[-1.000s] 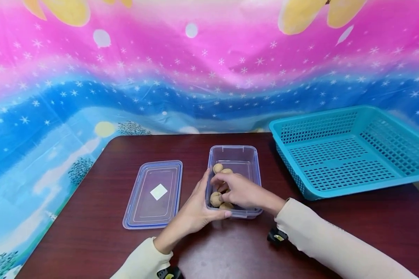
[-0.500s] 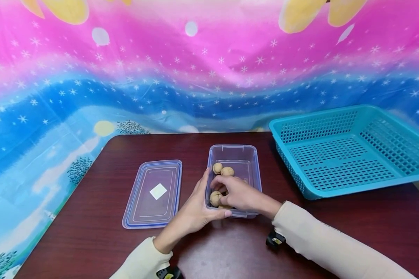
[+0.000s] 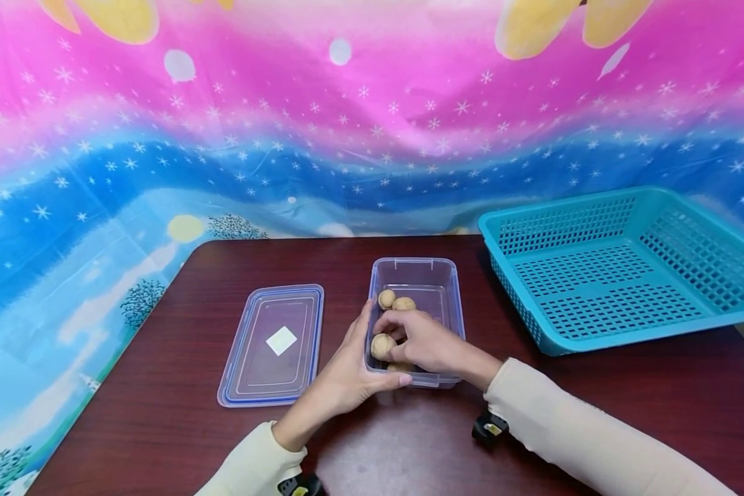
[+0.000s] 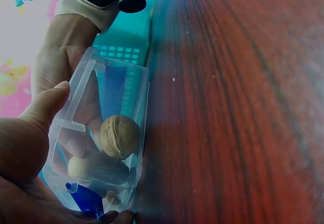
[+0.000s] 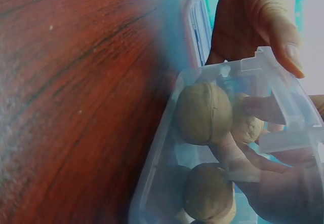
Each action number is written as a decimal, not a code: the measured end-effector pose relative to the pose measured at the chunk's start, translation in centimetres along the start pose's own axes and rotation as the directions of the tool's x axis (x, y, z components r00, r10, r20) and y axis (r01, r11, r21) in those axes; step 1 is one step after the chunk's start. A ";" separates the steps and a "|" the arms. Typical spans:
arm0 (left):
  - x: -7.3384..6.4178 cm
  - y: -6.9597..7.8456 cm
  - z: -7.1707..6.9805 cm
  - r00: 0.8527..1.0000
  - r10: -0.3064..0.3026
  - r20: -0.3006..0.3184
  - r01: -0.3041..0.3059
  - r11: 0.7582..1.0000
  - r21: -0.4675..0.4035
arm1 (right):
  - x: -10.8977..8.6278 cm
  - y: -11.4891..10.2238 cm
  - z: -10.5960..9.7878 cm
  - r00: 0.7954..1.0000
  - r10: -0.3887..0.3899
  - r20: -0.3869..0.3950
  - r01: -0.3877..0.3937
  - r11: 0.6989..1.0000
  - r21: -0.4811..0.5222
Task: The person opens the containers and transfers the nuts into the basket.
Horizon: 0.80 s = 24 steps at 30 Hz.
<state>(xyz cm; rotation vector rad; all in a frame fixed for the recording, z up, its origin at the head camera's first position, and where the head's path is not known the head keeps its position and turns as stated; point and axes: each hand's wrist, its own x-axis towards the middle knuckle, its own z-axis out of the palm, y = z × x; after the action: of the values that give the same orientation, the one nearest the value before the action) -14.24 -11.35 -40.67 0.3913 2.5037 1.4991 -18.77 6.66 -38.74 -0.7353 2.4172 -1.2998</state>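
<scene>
A clear plastic container (image 3: 446, 275) stands without its lid on the dark wooden table, holding several walnuts. My left hand (image 3: 350, 375) grips its left side, with the thumb along the near rim. My right hand (image 3: 430, 341) reaches down inside and pinches a walnut (image 3: 381, 346) between thumb and fingers near the left wall. Farther in, two walnuts, one of them a rounder walnut (image 3: 387, 298), lie side by side. Through the wall in the right wrist view, a walnut (image 5: 204, 113) rests on the container's bottom, with another walnut (image 5: 208, 191) beside it.
The container's lid (image 3: 273, 372), with a blue seal and a white square sticker, lies flat on the left. A turquoise slotted basket (image 3: 552, 337) stands on the right. Behind the table (image 3: 180, 420) hangs a colourful printed cloth (image 3: 322, 124).
The walnut in my right hand has turned and come up slightly, its dark crack no longer showing. My left hand stays in place on the container.
</scene>
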 end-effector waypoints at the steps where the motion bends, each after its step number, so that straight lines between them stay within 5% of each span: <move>1: 0.0 0.0 0.0 1.000 -0.002 0.001 0.002 1.000 -0.001 | 0.0 -0.1 -0.1 1.000 -0.002 -0.004 0.002 1.000 0.001; 12: 0.1 -0.2 0.0 0.999 0.028 -0.017 -0.028 0.999 -0.018 | -1.3 -2.0 -2.8 0.999 -0.019 -0.051 0.020 1.000 0.015; 24: -0.1 0.1 -0.1 1.000 -0.017 -0.014 0.017 1.000 0.005 | -4.1 -5.2 -10.0 0.991 0.008 -0.136 -0.019 0.997 -0.080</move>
<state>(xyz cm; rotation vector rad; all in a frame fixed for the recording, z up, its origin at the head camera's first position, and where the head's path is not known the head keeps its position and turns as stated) -14.12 -11.37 -40.51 0.3610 2.5155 1.4946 -18.67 13.43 -28.88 -0.6708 2.5916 -1.2914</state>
